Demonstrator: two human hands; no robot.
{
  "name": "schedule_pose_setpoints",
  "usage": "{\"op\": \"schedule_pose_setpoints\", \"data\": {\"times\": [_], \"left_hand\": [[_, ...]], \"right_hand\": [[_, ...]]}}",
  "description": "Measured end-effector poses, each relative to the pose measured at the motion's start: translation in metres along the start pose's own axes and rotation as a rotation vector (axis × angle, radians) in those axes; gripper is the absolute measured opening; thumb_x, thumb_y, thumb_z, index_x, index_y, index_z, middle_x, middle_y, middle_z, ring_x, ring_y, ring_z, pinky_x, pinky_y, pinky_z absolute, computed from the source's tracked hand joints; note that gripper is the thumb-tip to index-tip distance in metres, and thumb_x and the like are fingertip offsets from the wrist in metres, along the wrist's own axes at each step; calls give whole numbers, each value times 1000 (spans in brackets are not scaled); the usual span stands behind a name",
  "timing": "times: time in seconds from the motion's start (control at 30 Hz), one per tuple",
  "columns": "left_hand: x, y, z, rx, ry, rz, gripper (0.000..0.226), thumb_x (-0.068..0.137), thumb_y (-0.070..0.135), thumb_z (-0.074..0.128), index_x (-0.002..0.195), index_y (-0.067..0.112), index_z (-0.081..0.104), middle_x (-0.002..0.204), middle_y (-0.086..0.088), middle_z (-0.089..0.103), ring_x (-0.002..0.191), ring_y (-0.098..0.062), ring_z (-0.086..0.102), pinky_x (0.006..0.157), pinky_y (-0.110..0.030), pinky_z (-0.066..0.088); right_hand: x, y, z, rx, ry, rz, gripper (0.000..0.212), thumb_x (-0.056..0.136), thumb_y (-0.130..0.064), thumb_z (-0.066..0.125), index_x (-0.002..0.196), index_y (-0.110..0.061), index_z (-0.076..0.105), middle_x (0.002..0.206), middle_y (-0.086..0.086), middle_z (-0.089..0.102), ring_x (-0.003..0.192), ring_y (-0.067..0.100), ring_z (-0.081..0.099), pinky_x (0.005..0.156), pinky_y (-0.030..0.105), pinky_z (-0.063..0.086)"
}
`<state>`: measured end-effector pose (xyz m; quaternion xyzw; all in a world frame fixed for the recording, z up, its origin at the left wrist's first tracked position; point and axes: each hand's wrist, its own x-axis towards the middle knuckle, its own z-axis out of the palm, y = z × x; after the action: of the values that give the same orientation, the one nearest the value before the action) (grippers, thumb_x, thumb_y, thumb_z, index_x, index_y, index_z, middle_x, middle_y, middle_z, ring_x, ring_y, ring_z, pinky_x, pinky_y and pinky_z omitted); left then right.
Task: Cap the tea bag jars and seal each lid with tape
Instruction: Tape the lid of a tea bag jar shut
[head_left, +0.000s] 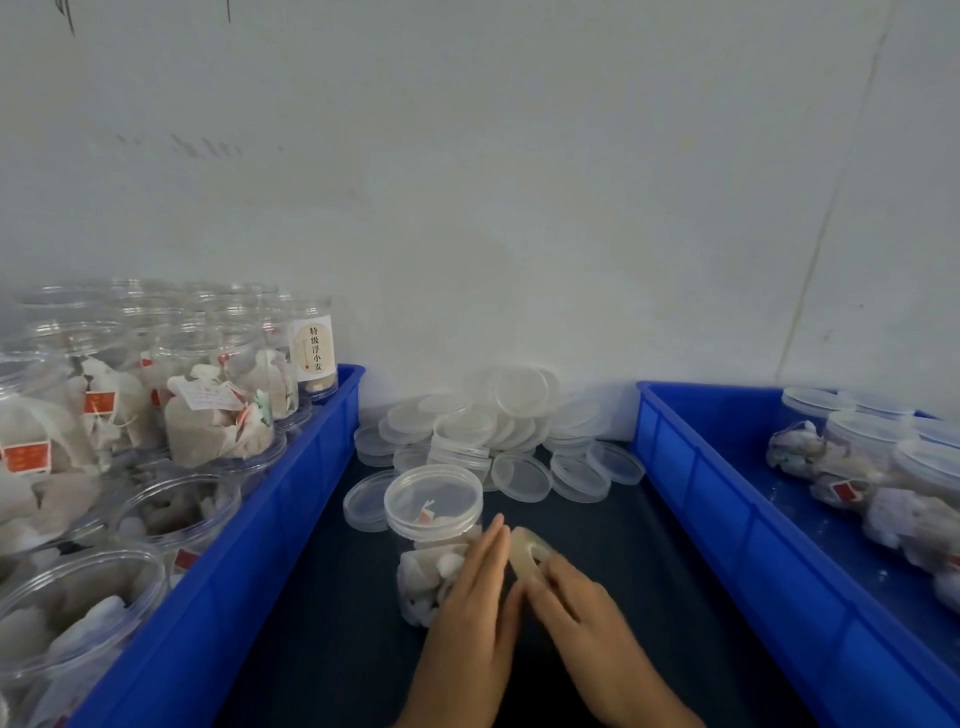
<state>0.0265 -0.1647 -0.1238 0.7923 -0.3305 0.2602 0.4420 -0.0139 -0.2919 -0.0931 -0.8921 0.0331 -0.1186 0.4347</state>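
The left hand (480, 597) lies flat, fingers straight and together, pressed against the right side of a clear plastic jar (434, 540) of pale, crumpled tea bags, its ridged translucent lid on. Touching it, the right hand (576, 605) curls round a yellowish tape roll (530, 548). The jar stands on a dark mat (322, 613). Farther back is a heap of round loose lids (498, 431). Blue bins flank it: left bin (291, 499) with open jars, right bin (727, 499) with capped ones.
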Motion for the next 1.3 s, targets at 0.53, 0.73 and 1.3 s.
{"op": "schedule_pose_setpoints", "data": {"times": [0.53,0.73,1.3], "left_hand": [[5,13,-18,-296,-52,-339,22,77,8,78,78,28,68,80,16,70,83,3,66,78,-13,51],[6,13,-18,-207,-75,-319,24,81,12,74,76,31,61,77,13,66,83,4,62,75,-13,49],[9,14,-17,-247,58,-200,33,76,0,76,78,31,65,74,18,67,80,2,66,70,-8,49]], "right_hand": [[-5,-6,1,-247,-144,8,42,97,-33,37,135,-31,21,83,-9,53,77,1,58,61,13,43],[-5,-7,1,-307,-149,-65,19,95,-31,40,113,-28,34,84,-1,59,76,8,61,65,24,49],[-12,-14,2,-207,-91,-74,13,98,-30,37,108,-31,29,82,1,58,79,12,58,64,29,47]]}}
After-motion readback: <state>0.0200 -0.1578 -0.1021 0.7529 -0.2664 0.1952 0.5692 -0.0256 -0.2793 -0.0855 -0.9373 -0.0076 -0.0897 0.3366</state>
